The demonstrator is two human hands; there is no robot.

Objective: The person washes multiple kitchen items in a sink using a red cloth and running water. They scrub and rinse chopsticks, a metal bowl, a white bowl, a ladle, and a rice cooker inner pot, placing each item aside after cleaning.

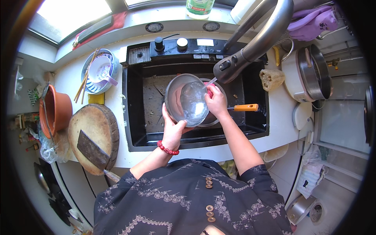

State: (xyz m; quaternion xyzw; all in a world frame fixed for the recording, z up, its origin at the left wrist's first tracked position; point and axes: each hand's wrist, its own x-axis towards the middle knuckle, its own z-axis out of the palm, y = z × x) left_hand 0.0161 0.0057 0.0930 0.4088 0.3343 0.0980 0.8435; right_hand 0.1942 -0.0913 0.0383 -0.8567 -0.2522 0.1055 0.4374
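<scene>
My left hand (172, 129) grips the lower left rim of a steel bowl (186, 100), which is tilted over the black sink (255, 123). My right hand (216, 101) holds a pink scrubbing cloth or sponge (209, 89), mostly hidden by the fingers, at the bowl's right rim. A thin stream of water (211, 82) runs from the pull-out faucet head (227, 69) beside that hand. Underneath, a second metal vessel (207, 122) stands in the sink, partly covered by the bowl. To its right sticks out an orange handle (246, 107); what it belongs to is partly hidden.
Left of the sink, a cleaver (92, 149) lies on a round wooden chopping block (85, 120). Behind it are stacked bowls (100, 70) with chopsticks (86, 76) and a terracotta-coloured pot (60, 110). At right stand a loofah (271, 80) and a pot (302, 73).
</scene>
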